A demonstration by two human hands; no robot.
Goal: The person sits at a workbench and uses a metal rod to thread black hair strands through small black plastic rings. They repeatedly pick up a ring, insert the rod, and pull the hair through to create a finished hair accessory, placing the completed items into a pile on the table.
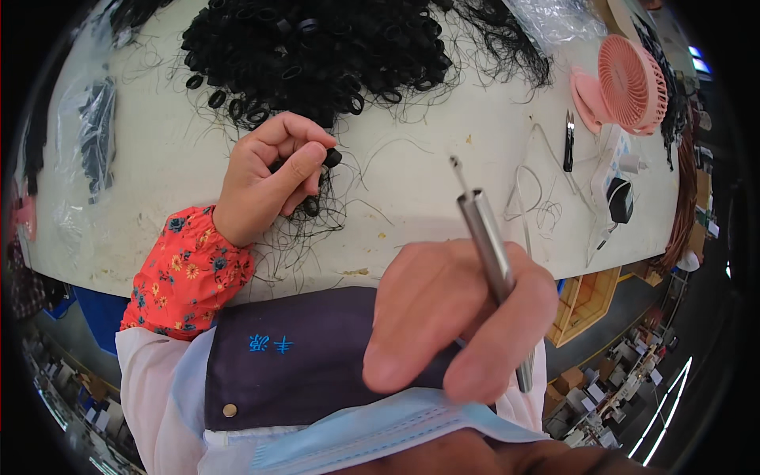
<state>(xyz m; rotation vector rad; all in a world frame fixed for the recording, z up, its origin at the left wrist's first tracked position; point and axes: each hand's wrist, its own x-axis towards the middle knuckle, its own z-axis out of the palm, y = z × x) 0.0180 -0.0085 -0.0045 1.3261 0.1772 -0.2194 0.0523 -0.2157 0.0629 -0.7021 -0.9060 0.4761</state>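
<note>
My left hand (265, 174), in a red flowered sleeve, is closed with thumb and fingers pinched on a small black ring-like piece (333, 157). Part of that piece is hidden by the fingers. Under the hand, another small black loop (311, 207) lies among loose dark strands. Raised close to the camera, my right hand (459, 317) grips a slim silver metal hook tool (487, 237). Its thin tip points up and away and ends in a small hook or eye, touching nothing. Beyond my left hand spreads a big pile of black ring-like pieces (317, 55).
At the right stand a pink fan (629, 83), black thread snips (569, 142), a white power strip (613, 158) with a black adapter (620, 199), and a thin cable. Plastic-wrapped black bundles (96, 134) lie at the left. A yellow wooden crate (584, 305) sits below the table's right edge.
</note>
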